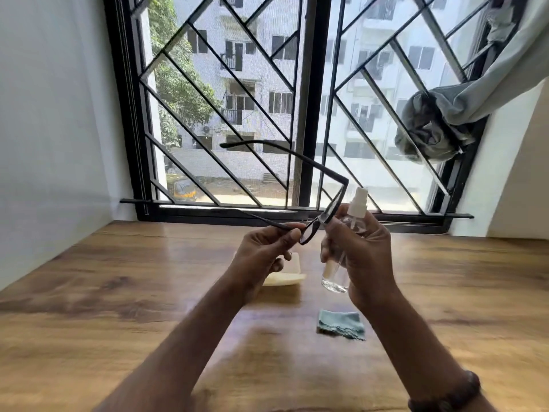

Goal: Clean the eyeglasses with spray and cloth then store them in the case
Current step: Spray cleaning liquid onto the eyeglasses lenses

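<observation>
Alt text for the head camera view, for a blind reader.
A left hand holds black eyeglasses by one temple while the right hand grips a clear spray bottle beside the lenses, above a wooden table. A blue cloth and pale case lie on it, before a barred window.

Left of the spray bottle (335,281), the case (286,279) is mostly hidden behind the left hand (264,251). The right hand (365,257) covers the bottle's middle. And the eyeglasses (341,190) have their lenses edge-on, can't read them. Both forearms (178,337) run off the bottom.
</observation>
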A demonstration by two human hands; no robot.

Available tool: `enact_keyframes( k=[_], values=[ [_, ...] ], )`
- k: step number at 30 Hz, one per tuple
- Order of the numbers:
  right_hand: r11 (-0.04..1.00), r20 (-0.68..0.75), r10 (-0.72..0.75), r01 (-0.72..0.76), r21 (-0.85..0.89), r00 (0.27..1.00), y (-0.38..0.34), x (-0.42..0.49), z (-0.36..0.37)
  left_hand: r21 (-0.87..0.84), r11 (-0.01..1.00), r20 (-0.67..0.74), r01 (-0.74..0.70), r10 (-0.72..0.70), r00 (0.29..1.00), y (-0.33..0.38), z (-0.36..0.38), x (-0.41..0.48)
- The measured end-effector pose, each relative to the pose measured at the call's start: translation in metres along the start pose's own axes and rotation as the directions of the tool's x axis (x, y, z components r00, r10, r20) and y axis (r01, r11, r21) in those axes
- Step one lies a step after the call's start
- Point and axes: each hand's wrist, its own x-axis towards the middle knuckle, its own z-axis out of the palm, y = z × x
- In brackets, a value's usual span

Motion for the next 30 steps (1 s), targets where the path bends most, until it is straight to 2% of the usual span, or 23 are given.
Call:
enact_keyframes(
  k=[6,10,14,17,19,21,25,27,30],
  values=[
    [0.999,-0.057,0.005,-0.008,-0.054,0.998,0.010,0.003,-0.003,0.033,0.996,-0.148,-0.084,0.088,0.985,0.004,-0.006,0.004],
    [0.989,-0.070,0.040,-0.050,-0.140,0.997,0.014,0.002,-0.006,0.102,0.982,-0.289,-0.161,0.184,0.939,0.011,-0.012,0.008],
    [0.963,-0.060,0.084,-0.096,-0.250,0.995,0.022,0.003,-0.010,0.173,0.952,-0.480,-0.252,0.305,0.822,0.020,-0.024,0.015],
    [0.922,-0.017,0.046,-0.049,-0.384,0.999,0.028,-0.001,-0.006,0.378,0.882,-0.560,-0.282,0.461,0.689,0.023,-0.037,0.018],
    [0.822,0.039,-0.050,0.063,-0.566,0.998,0.030,-0.005,-0.002,0.539,0.795,-0.544,-0.277,0.580,0.606,0.024,-0.044,0.018],
    [0.705,0.136,-0.152,0.204,-0.680,0.979,0.032,-0.010,0.002,0.677,0.673,-0.464,-0.297,0.704,0.537,0.026,-0.048,0.016],
    [0.608,0.358,-0.187,0.394,-0.690,0.915,0.036,-0.019,0.012,0.845,0.402,-0.238,-0.352,0.873,0.426,0.030,-0.043,0.009],
    [0.574,0.439,-0.191,0.463,-0.676,0.878,0.037,-0.024,0.015,0.867,0.316,-0.140,-0.386,0.897,0.420,0.030,-0.038,0.006],
    [0.539,0.487,-0.207,0.514,-0.668,0.849,0.036,-0.028,0.018,0.885,0.261,-0.052,-0.385,0.878,0.475,0.025,-0.035,0.006]
  ],
)
